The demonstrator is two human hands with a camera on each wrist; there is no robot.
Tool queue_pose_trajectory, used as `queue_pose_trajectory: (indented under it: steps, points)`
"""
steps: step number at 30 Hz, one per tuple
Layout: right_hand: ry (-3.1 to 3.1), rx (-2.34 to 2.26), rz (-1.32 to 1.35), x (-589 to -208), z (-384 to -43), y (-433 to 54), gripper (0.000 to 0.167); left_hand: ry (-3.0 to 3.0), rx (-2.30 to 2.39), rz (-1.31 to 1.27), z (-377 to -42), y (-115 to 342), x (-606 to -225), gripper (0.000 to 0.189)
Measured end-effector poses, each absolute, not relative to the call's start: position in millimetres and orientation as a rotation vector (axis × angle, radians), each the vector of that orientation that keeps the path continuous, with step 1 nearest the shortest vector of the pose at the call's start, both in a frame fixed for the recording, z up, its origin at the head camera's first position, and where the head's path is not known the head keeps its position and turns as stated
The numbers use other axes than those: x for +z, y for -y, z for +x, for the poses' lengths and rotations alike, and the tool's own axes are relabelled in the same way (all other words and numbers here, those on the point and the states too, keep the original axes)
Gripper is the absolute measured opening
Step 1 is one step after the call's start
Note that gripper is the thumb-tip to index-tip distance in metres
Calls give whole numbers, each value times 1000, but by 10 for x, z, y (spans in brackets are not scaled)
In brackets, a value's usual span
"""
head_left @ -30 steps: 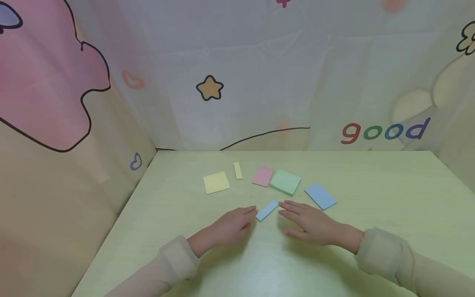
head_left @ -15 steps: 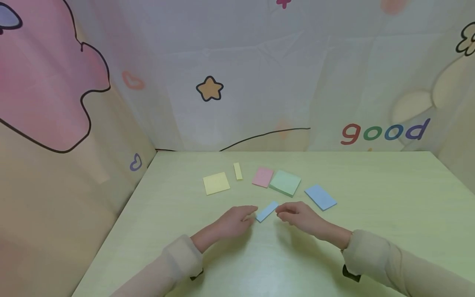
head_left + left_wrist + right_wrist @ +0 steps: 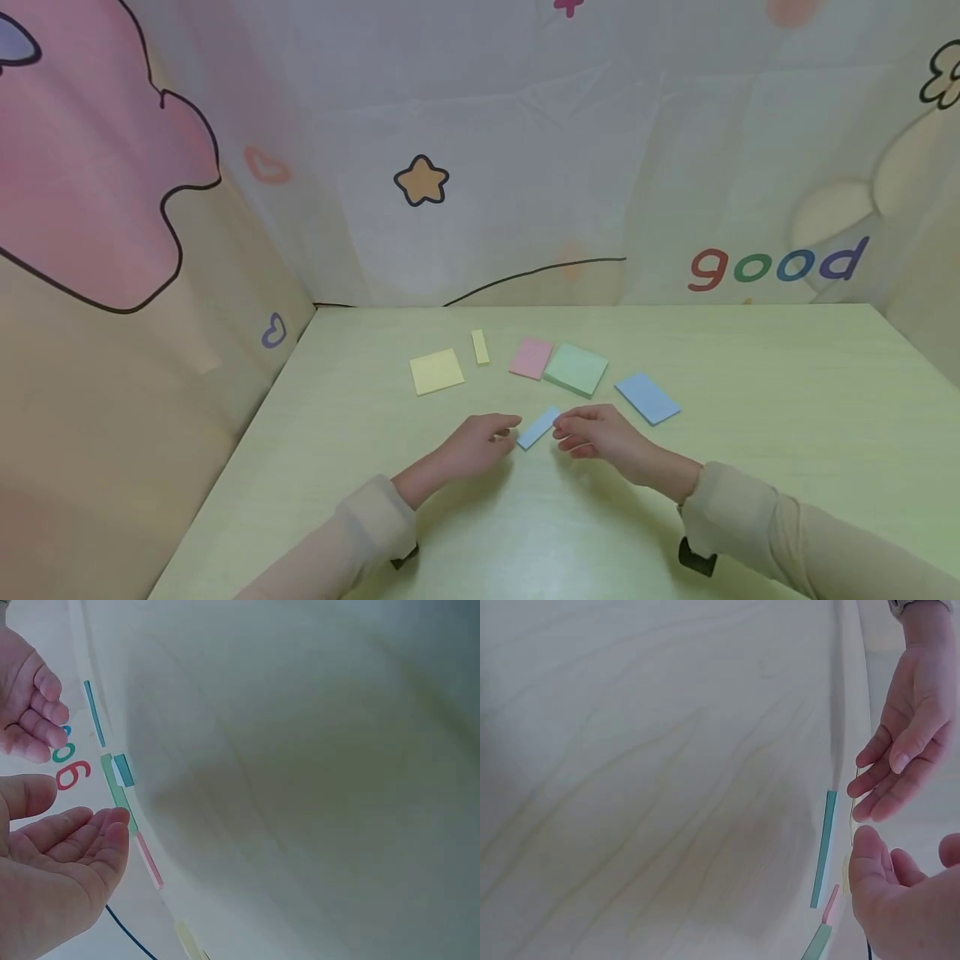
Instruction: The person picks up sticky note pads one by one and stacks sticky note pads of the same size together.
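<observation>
A narrow light-blue sticky note pad (image 3: pixel 537 428) lies slantwise on the table between both hands. My left hand (image 3: pixel 477 446) hovers at its left side, fingers loosely bent and thumb apart, holding nothing. Near the pad's far right end is my right hand (image 3: pixel 603 437), its fingers loosely curled with nothing between them; the fingertips overlap the pad's end in the head view. In the left wrist view the narrow pad (image 3: pixel 123 770) shows beyond the left fingertips. The right wrist view shows the same pad (image 3: pixel 823 847) standing apart from the right fingers.
Behind the hands lie a yellow square pad (image 3: pixel 437 372), a narrow yellow pad (image 3: pixel 480 347), a pink pad (image 3: pixel 531 358) touching a thicker green pad (image 3: pixel 576 369), and a blue rectangular pad (image 3: pixel 647 398). A printed cloth (image 3: pixel 525 192) hangs along the table's back edge.
Both hands have turned from palm-down to more sideways. The right fingers have gone from straight to loosely curled and shifted slightly left. All the pads stay where they were.
</observation>
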State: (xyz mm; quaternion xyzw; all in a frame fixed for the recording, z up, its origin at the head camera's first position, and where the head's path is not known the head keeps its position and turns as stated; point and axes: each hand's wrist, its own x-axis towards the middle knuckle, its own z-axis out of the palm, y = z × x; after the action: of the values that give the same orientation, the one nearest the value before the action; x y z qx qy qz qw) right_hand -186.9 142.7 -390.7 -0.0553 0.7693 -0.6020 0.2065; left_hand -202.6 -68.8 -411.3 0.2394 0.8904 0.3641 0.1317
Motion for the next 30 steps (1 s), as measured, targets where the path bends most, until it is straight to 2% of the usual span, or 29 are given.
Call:
queue_pose_trajectory:
  steps: [12,21,30]
  points:
    - [-1744,-1902,27,-3976,-1857,-1416,41,-2558,1093,654,-2035,655,-4170,37]
    - [-1701,-1948,103,-4007,-1845,-1368,38,-2558,1060,652,-2033,631,-4178,37]
    - [-1716,-1919,109,-4046,-1850,-1348,43,-2545,1048,632,-2028,628,-4178,37]
